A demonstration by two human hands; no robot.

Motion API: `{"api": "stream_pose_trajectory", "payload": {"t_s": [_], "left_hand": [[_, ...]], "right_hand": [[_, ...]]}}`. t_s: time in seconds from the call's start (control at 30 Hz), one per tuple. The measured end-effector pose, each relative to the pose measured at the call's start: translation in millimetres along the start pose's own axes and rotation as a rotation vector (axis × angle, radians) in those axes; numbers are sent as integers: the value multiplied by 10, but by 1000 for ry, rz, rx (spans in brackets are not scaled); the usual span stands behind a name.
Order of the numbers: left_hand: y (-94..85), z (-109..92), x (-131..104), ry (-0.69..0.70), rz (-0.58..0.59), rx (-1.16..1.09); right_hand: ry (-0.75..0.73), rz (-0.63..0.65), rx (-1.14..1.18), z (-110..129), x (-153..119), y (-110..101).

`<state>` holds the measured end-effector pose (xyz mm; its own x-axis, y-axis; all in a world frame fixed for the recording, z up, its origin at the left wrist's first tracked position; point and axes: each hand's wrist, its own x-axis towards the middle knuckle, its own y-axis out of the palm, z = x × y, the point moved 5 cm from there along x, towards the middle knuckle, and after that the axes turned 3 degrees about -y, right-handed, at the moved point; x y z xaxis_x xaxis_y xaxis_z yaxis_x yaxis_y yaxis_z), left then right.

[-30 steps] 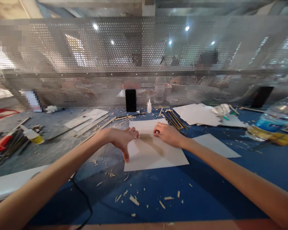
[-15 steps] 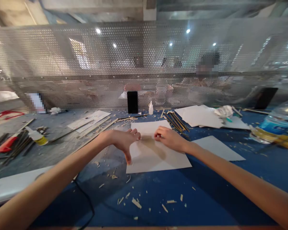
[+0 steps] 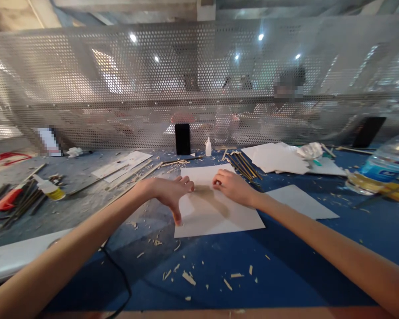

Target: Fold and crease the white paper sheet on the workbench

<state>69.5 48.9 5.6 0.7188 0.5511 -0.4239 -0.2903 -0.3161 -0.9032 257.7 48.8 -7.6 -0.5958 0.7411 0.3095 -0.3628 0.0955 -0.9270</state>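
Note:
A white sheet of paper (image 3: 216,221) lies flat on the blue tabletop in front of me. Over its left edge rests my left hand (image 3: 173,192), thumb stretched toward me near the lower left corner and the fingers bent away from it. My right hand (image 3: 232,186) rests over the sheet's upper right part with its fingers curled together. Whatever those fingers may pinch is hidden. Between the hands the paper is bare, with shadows across it.
Thin sticks (image 3: 242,166) and a small white glue bottle (image 3: 208,147) are behind the sheet. Further right are stacked papers (image 3: 275,158) and a large plastic bottle (image 3: 382,166). At left lie a yellow-labelled bottle (image 3: 49,188), dark sticks and a black cable (image 3: 119,270). Wood scraps litter the front.
The whole view has shifted slightly upward. Both hands keep the same place and pose on the paper.

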Motion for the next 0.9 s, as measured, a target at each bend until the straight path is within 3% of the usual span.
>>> {"api": "stream_pose_trajectory", "payload": {"t_s": [0.1,0.27,0.43,0.63,0.77,0.9], "left_hand": [[-3,-4,-7,-18,12,-11],[-3,-10,4,5,5,-37],[9,9,9,-13,6,-40],[-20,-34,-1,-1,-2,-7],[-19,-26,-1,-13,9,-2],[-18,-9,2,-15,-4,-31]], "right_hand": [[120,-26,0,-121,-28,-33],[1,55,157,70,-22,31],[98,-8,36,3,-23,-26],[-22,31,66,22,-24,5],[82,-14,20,-101,-16,-21],[-15,44,110,60,-24,23]]}}
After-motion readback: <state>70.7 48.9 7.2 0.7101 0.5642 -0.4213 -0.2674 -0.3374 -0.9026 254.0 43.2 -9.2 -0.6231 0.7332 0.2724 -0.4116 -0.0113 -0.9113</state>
